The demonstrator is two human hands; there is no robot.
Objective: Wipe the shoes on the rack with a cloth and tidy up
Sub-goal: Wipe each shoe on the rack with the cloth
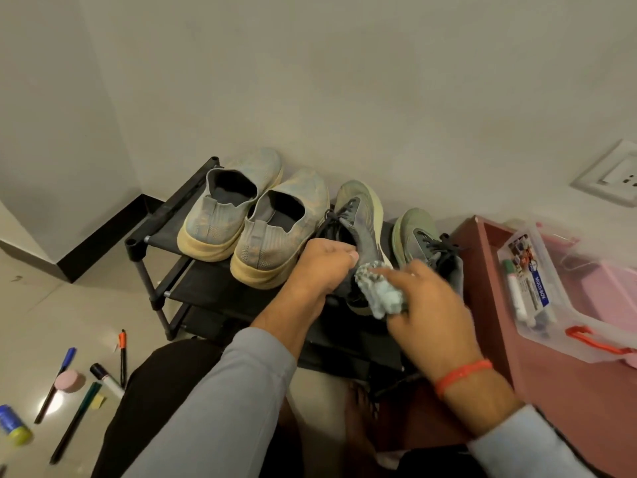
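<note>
A black shoe rack point(162, 222) stands against the wall. On its top shelf sit two grey-blue knit slip-on shoes point(227, 208) point(279, 232) with tan soles. Beside them my left hand point(320, 267) grips the heel of a grey-green laced shoe point(362, 215) and holds it tilted up. My right hand point(431, 305) holds a bunched pale blue cloth point(379, 288) against that shoe's heel side. Its mate, another grey-green laced shoe point(417, 236), rests on the rack at the right, partly behind my right hand.
A maroon cabinet point(496, 305) at the right carries a clear plastic box point(537, 291) with an orange latch. Several pens and markers point(103, 374), a pink round object point(70, 381) and a blue-yellow tube point(13, 426) lie on the tiled floor at left. A wall socket point(613, 177) is upper right.
</note>
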